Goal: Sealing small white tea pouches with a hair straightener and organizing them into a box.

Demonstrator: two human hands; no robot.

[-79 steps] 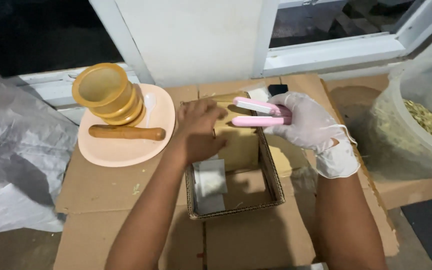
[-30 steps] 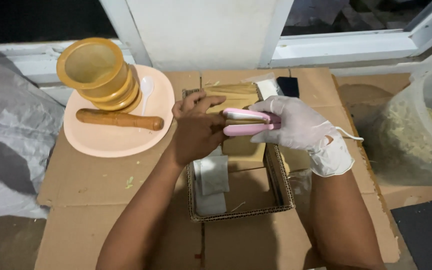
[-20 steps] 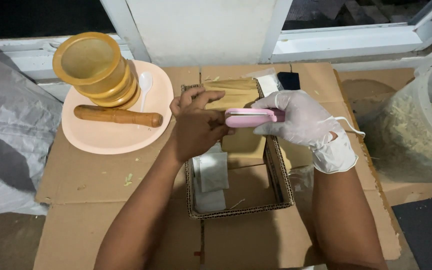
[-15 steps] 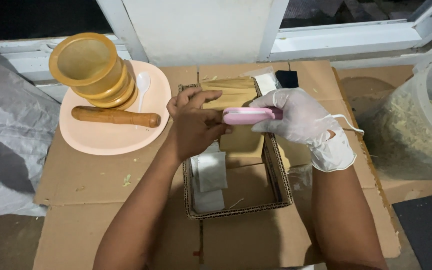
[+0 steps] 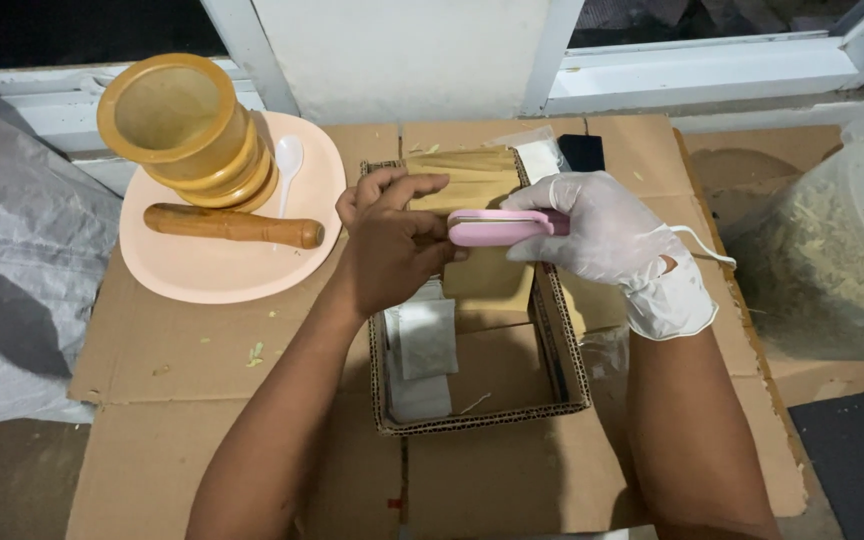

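Pink clamp-style sealer [image 5: 497, 227], long and slim with rounded ends, held level at centre frame, arms pressed together, above a shallow cardboard tray [image 5: 562, 345].

Flattened brown cardboard [image 5: 182, 400] as work surface, spread over most of the lower frame, creased, scattered with small pale flecks. White window frame [image 5: 712, 70] and white wall panel along the top; darkness behind the glass. Grey plastic sheeting [image 5: 12, 270] bunched at far left. Clear plastic bag [image 5: 832, 260] of pale shredded material at right edge.

Right hand [image 5: 612, 235], in a white glove, clamped around the sealer's right end. Left hand [image 5: 387, 245], bare, fingers curled at the sealer's left tip, pinching something there; exactly what, cannot tell. Brown paper packet [image 5: 477, 180] standing in the tray behind both hands. Small whitish sachets [image 5: 422, 345] lying at the tray's left side.

Peach-coloured round plate [image 5: 212, 280] at upper left, carrying a yellow-brown wooden mortar [image 5: 187, 130], a wooden pestle [image 5: 232, 225] lying flat, and a white plastic spoon [image 5: 287, 160]. Small black object [image 5: 582, 152] near the tray's top right corner.
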